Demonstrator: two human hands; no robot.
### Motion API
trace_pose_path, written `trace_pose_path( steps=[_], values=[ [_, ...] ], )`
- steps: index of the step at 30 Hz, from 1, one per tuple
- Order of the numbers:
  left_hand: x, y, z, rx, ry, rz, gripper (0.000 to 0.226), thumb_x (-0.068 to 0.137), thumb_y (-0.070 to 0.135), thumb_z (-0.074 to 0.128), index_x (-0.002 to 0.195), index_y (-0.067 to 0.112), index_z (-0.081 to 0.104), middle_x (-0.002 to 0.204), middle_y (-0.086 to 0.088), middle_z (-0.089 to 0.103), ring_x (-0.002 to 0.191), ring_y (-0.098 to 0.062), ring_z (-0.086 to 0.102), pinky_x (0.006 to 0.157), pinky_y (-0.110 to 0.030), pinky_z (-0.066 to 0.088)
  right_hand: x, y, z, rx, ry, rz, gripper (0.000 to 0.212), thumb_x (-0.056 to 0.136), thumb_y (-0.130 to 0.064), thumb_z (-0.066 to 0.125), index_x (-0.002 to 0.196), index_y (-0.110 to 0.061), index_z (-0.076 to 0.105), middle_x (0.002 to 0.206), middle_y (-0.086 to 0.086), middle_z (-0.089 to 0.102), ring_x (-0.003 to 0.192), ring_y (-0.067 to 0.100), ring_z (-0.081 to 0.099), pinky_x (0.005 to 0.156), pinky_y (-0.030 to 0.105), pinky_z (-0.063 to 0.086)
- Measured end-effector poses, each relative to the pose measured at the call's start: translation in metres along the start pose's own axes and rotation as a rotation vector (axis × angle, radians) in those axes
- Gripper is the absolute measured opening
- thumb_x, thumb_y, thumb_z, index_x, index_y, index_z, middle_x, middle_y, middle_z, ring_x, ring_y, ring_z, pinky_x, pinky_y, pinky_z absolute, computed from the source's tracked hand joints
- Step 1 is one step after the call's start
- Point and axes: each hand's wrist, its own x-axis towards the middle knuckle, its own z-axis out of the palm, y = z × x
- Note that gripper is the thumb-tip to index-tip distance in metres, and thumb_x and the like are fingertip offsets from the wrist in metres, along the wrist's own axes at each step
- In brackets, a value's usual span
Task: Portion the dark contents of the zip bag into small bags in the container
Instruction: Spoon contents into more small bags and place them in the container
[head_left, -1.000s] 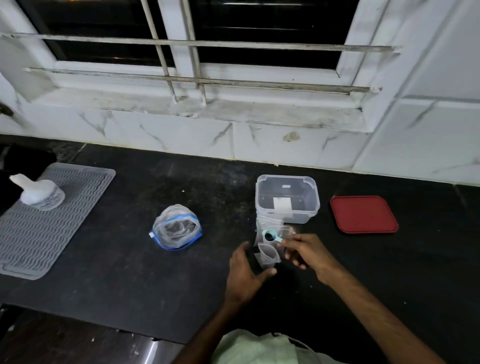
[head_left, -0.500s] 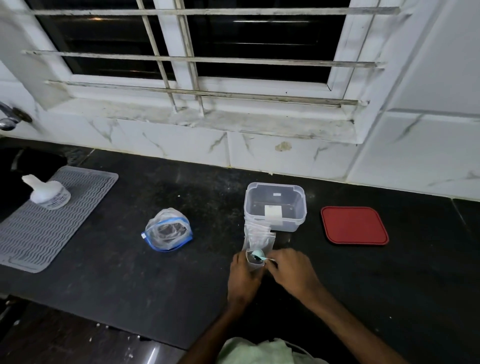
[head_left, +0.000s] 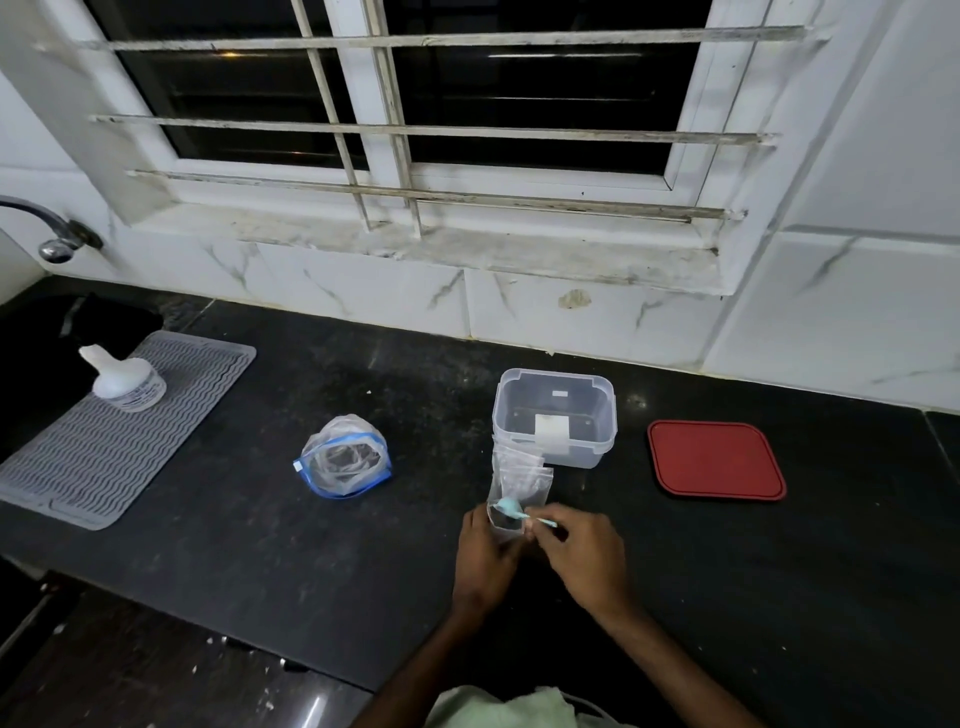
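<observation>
Zip bag (head_left: 343, 460) open on the worktop (head_left: 260, 519), left of the clear container (head_left: 555, 418).
Your left hand (head_left: 485, 558) holds a small bag (head_left: 506, 517); your right hand (head_left: 584, 553) pinches a teal scoop (head_left: 511, 506) at its mouth.

No legible text anywhere. Small jar (head_left: 131, 387) on the grey mat (head_left: 98, 441): band of print around the side, too small and blurred to read. Clear container (head_left: 555, 415): blank white label on the front wall, tiny white tag on the far wall, no characters made out. Zip bag (head_left: 343, 457) and red lid (head_left: 716, 460): no markings seen.
</observation>
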Motion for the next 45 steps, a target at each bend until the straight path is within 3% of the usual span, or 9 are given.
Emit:
trace_pose_path(
  steps=[4,10,14,20,25,28,33,41,45],
  values=[
    [0.002,-0.002,-0.001,0.026,-0.017,0.026,0.048,0.078,0.034,0.076,0.12,0.023,0.055,0.117,0.006,0.051,0.109,-0.008,0.052,0.093,-0.021,0.044,0.002,-0.003,0.003,0.414,-0.039,0.206,0.01,0.084,-0.016,0.071,0.088,-0.022,0.077,0.071,-0.008,0.074,0.06,0.011,0.07,0.068,0.041,0.059],
    [0.005,-0.007,-0.001,-0.024,-0.003,0.055,0.044,0.074,0.029,0.078,0.113,0.026,0.056,0.113,0.004,0.055,0.103,-0.004,0.054,0.088,-0.016,0.043,-0.007,0.009,0.004,-0.325,0.103,-0.243,0.023,0.074,-0.029,0.081,0.094,-0.039,0.074,0.087,-0.022,0.072,0.074,-0.002,0.066,0.059,0.015,0.047],
    [0.011,-0.014,-0.006,-0.021,-0.064,0.069,0.051,0.069,0.036,0.079,0.114,0.026,0.056,0.113,0.006,0.055,0.106,-0.006,0.055,0.091,-0.022,0.047,-0.005,0.008,0.01,-0.191,0.115,-0.134,0.019,0.079,-0.029,0.077,0.096,-0.038,0.074,0.091,-0.022,0.073,0.08,-0.003,0.067,0.068,0.015,0.049],
    [0.018,-0.04,-0.053,-0.021,-0.313,-0.02,0.136,0.049,0.06,0.087,0.153,0.019,0.01,0.151,0.005,0.022,0.14,-0.008,0.026,0.117,-0.034,0.032,0.011,-0.042,0.017,0.304,0.207,0.059,0.013,0.082,-0.018,0.076,0.093,-0.025,0.077,0.089,-0.021,0.073,0.084,-0.003,0.069,0.078,0.032,0.057],
    [0.029,-0.067,-0.14,-0.361,0.197,-0.247,0.057,0.081,0.035,0.077,0.125,0.022,0.045,0.122,0.0,0.057,0.116,-0.018,0.056,0.103,-0.04,0.046,0.032,-0.109,0.072,0.128,0.047,-0.163,0.017,0.085,-0.03,0.071,0.102,-0.029,0.074,0.095,-0.02,0.073,0.085,-0.003,0.067,0.074,0.016,0.054],
    [0.059,-0.09,-0.184,-0.189,0.497,-0.526,0.065,0.08,0.045,0.074,0.127,0.006,0.052,0.128,-0.019,0.055,0.121,-0.036,0.051,0.107,-0.048,0.041,0.063,-0.137,0.121,-0.219,-0.047,-0.28,0.019,0.089,-0.039,0.062,0.105,-0.033,0.069,0.098,-0.014,0.073,0.086,0.004,0.066,0.069,0.013,0.049],
    [0.098,-0.074,-0.2,0.008,0.323,-0.606,0.082,0.075,0.06,0.072,0.133,0.005,0.049,0.137,-0.024,0.038,0.13,-0.041,0.036,0.109,-0.046,0.034,0.108,-0.163,0.169,-0.554,-0.294,-0.304,0.022,0.096,-0.031,0.047,0.112,-0.024,0.061,0.106,0.0,0.069,0.09,0.02,0.067,0.077,0.035,0.055],
    [0.123,-0.082,-0.22,-0.196,0.264,-0.465,0.018,0.09,0.022,0.063,0.078,0.012,0.054,0.081,-0.009,0.06,0.086,-0.03,0.061,0.078,-0.041,0.051,0.139,-0.152,0.177,-0.785,-0.304,-0.153,0.025,0.096,-0.019,0.041,0.113,-0.023,0.058,0.106,0.004,0.069,0.095,0.028,0.069,0.077,0.037,0.052],
    [0.127,-0.081,-0.224,-0.272,0.298,-0.455,0.005,0.092,0.013,0.055,0.087,0.01,0.053,0.087,-0.011,0.062,0.085,-0.027,0.06,0.081,-0.044,0.052,0.136,-0.153,0.185,-0.794,-0.341,-0.162,0.026,0.097,-0.019,0.041,0.118,-0.02,0.056,0.107,0.005,0.068,0.095,0.028,0.068,0.077,0.037,0.052]
  ],
)
